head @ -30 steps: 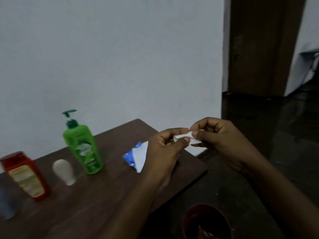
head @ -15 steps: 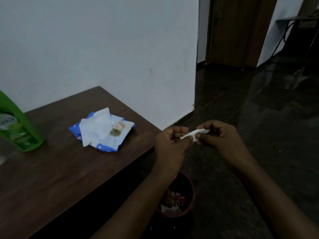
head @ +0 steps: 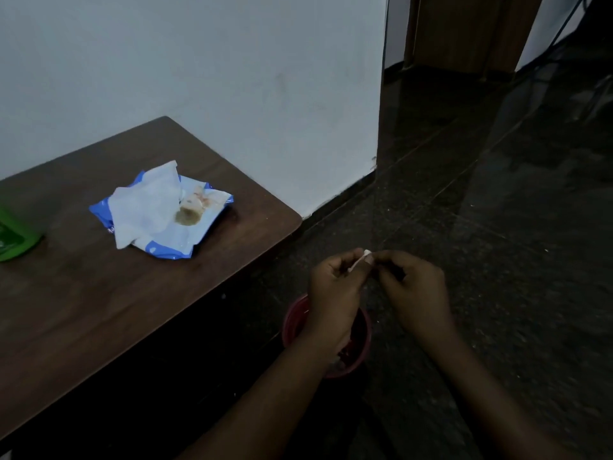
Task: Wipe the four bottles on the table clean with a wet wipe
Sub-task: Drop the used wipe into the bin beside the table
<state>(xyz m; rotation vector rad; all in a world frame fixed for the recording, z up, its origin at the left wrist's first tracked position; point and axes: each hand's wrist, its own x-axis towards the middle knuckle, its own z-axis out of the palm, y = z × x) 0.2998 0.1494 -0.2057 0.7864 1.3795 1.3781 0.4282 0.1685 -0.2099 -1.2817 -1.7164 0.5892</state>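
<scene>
A red bin (head: 292, 323) with dark scraps inside, maybe wrappers, sits right under the left hand (head: 335, 287) and right hand (head: 414, 287). Both hands pinch one small white bit (head: 360, 259) between them. Far to their left, on the worktop (head: 99, 310), lie an open wipe pack (head: 166, 224) and one green bottle (head: 13, 234).

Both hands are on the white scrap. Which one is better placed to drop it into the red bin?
Probably left: the left hand pinches the white scrap directly over the red bin, while the right hand, also pinching it, sits off to the bin's right.
</scene>
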